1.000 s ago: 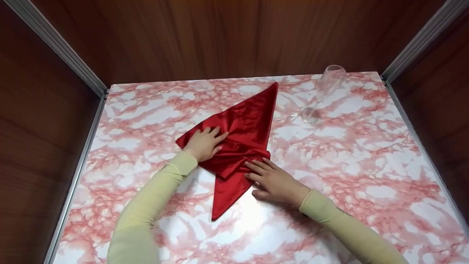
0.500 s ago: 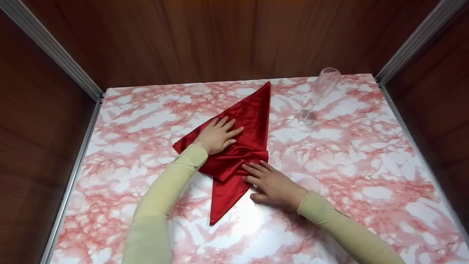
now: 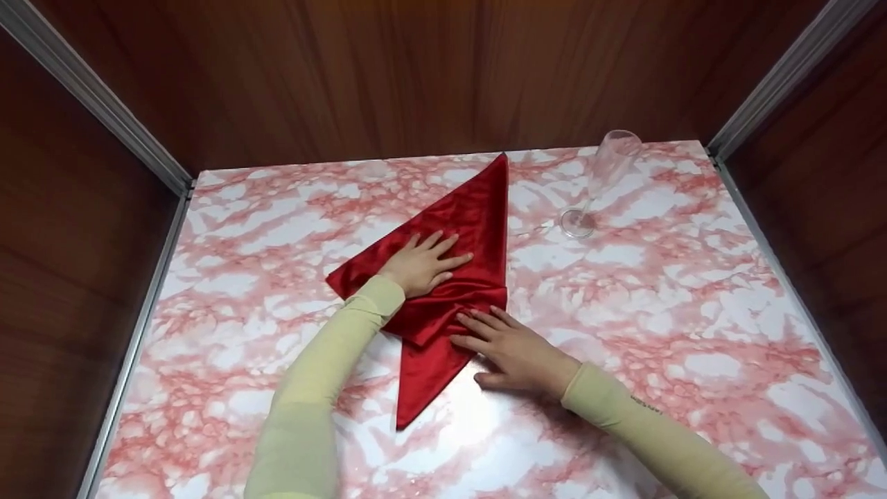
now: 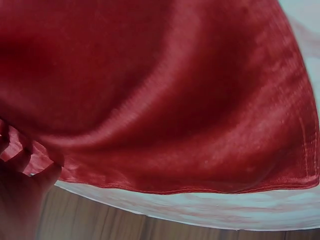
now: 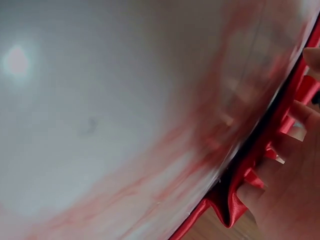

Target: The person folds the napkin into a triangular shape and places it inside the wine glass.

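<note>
A shiny red cloth napkin point(image 3: 471, 215) lies folded on the table, with one point toward the back, one to the left and one toward the front. Wrinkles gather across its middle. My left hand point(image 3: 423, 267) rests flat on the cloth with fingers spread, just above those wrinkles. Lower right, my right hand point(image 3: 516, 350) lays its extended fingertips on the gathered edge, thumb on the tabletop. In the left wrist view, smooth cloth point(image 4: 175, 100) with a stitched hem fills most of the picture. The right wrist view has the fingers point(image 5: 267, 170) along the ruffled red edge.
A clear champagne flute point(image 3: 603, 180) stands at the back right. The table point(image 3: 693, 312) has a pink and white marbled top. Dark wood panels point(image 3: 416, 76) with metal corner rails enclose it at the back and both sides.
My left hand has slid to the right over the cloth, its fingers spreading. The right hand stays nearly in place on the gathered edge. The whole view has shifted slightly.
</note>
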Demonstrator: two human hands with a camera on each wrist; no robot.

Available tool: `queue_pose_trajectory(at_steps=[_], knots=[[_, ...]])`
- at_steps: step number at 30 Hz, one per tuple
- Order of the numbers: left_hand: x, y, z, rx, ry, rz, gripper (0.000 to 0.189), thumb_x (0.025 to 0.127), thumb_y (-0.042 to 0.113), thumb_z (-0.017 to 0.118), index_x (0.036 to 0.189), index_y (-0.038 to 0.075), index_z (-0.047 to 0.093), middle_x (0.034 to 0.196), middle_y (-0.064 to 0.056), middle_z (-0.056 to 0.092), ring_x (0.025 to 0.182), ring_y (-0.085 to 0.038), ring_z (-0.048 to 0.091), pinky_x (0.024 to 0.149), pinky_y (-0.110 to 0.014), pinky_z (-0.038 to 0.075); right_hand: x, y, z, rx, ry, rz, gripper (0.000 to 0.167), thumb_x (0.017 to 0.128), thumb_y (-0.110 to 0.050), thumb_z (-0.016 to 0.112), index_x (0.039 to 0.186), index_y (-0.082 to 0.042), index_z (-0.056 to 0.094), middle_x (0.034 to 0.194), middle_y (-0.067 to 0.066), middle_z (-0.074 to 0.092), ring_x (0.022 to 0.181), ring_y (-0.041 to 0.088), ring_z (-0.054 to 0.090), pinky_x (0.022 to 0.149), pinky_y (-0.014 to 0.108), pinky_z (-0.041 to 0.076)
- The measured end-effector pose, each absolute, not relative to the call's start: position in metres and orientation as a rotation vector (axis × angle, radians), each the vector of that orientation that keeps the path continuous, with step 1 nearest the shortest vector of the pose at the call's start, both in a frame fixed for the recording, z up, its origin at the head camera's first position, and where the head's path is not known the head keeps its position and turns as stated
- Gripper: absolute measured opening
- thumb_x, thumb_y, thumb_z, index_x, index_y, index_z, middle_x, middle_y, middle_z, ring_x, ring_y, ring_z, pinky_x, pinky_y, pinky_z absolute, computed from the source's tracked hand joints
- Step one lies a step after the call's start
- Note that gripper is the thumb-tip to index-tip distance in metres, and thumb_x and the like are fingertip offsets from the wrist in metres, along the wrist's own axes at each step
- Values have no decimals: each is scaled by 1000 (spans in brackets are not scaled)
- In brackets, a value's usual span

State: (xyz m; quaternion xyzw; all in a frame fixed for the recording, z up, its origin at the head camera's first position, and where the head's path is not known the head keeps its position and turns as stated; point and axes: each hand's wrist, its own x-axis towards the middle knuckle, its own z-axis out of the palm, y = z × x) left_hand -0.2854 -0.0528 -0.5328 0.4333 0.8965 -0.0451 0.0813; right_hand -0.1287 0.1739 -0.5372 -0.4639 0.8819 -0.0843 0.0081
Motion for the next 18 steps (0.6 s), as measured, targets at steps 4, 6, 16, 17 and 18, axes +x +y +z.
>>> queue_pose_trajectory(at_steps=[4,6,16,17,18], knots=[[-286,-52,-533,1293,2668,-128,51,103,45,30,151,43,14,160,-6,8,143,-33,10,110,-58,17,-126,174,-537,-1467,2750,-231,72,86,-56,57,148,-23,39,153,17,26,140,38,22,110,56,18],[-286,-52,-533,1295,2668,-127,51,103,44,30,151,43,14,159,-6,9,143,-33,10,110,-59,17,-125,174,-537,-1476,2748,-216,72,86,-59,56,147,-24,40,153,19,25,140,39,21,110,56,18],[-281,-58,-531,1185,2715,-103,51,102,46,33,151,43,17,158,-6,15,142,-35,17,109,-58,21,-126,181,-529,-1400,2727,-281,70,86,-63,55,141,-22,49,152,17,29,139,38,23,111,56,13],[-280,-59,-531,1169,2723,-102,51,102,46,33,150,44,18,158,-6,16,141,-35,18,108,-58,21,-126,182,-529,-1398,2728,-287,70,86,-63,55,141,-21,49,152,17,29,139,37,23,111,57,12],[-279,-60,-530,1153,2730,-105,51,102,47,32,150,44,18,158,-6,16,141,-35,18,108,-58,22,-126,183,-529,-1399,2730,-293,70,86,-64,56,140,-21,50,152,17,30,139,37,24,111,57,12]])
